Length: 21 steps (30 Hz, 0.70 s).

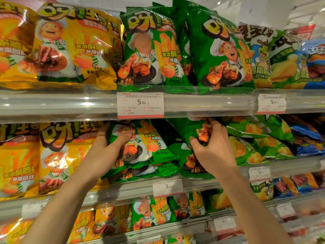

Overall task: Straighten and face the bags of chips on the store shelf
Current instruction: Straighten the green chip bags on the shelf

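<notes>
Head camera, close to a store shelf and facing it

A single wide-angle view from the person's head looks forward and slightly up at the shelf rail (pixel 70 103) with its price label (pixel 140 105), near enough that bags fill the frame edge to edge. Both forearms rise from the bottom edge toward the middle tier. Lower tiers slope away at the bottom right, and shelf lines bow at the edges.

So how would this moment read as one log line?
step: facing green bags, second shelf | left hand: gripping upright green bag | right hand: gripping tilted green bag | status: unfinished
</notes>
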Each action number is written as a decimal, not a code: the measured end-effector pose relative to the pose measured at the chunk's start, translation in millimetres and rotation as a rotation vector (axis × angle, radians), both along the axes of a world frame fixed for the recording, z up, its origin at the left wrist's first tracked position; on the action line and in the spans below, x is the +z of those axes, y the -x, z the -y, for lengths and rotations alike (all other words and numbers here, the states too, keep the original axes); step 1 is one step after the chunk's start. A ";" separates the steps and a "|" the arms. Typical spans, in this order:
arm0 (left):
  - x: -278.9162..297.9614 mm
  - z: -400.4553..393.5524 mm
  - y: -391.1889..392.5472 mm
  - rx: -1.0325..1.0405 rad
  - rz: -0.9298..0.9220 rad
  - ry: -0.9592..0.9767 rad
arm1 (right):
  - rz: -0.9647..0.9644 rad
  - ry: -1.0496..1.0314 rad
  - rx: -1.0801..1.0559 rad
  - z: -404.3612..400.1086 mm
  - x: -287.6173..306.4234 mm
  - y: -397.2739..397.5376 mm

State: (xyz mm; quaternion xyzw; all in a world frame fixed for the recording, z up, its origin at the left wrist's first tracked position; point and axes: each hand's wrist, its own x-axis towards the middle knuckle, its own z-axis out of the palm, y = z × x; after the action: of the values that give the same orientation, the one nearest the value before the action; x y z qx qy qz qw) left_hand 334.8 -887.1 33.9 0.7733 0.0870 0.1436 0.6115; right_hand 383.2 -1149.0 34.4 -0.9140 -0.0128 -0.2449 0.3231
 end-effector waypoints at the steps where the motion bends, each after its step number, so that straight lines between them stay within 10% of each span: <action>1: -0.4 -0.3 -0.7 0.001 0.000 0.008 | -0.009 0.052 -0.061 3.3 -1.2 -1.5; 11: 0.3 3.8 1.8 0.004 0.055 0.020 | 0.036 0.167 -0.131 11.5 -8.0 -6.1; 21: -2.1 2.5 29.2 -0.055 0.120 0.004 | 0.008 -0.030 0.358 -41.8 12.9 30.9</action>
State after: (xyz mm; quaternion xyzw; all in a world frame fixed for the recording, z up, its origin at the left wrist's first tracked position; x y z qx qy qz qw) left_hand 305.6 -889.7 31.8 0.7641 0.0292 0.1727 0.6209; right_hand 352.3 -1107.2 47.3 -0.8912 -0.1732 -0.1874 0.3751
